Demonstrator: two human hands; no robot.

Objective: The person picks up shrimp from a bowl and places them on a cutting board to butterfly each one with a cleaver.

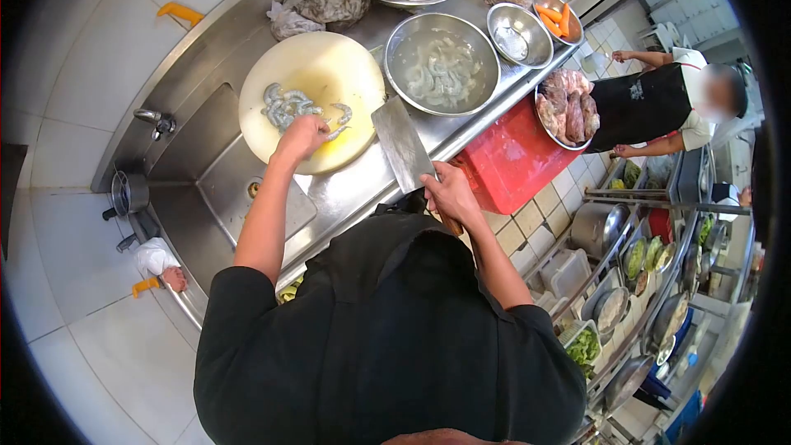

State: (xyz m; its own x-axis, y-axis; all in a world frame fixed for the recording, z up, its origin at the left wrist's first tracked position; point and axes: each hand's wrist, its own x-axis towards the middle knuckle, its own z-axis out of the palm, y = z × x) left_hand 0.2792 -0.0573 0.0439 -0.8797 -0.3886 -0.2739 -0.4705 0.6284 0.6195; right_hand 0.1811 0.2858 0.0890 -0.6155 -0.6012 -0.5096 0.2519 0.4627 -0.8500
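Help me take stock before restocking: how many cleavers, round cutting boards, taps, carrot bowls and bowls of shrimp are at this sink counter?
Cleaver: 1
Round cutting board: 1
Tap: 1
Carrot bowl: 1
Bowl of shrimp: 1
Total: 5

1. Setting: a kitchen, apparently a commercial one, as I viewed it remotely through the head camera.
2. Wash-up and preparation area: I noted a long stainless-steel counter [358,189] with a sink [222,165] and a tap [155,122].
3. Food work: I saw a round cutting board [350,58] bearing shrimp [288,105], a cleaver [400,144], and metal bowls [487,41], one with carrots [554,20].
4. Storage: I recorded metal racks [630,194] of pans and produce above floor tiles [540,208].
5. Staff: I observed a second person [638,103] in a dark apron.
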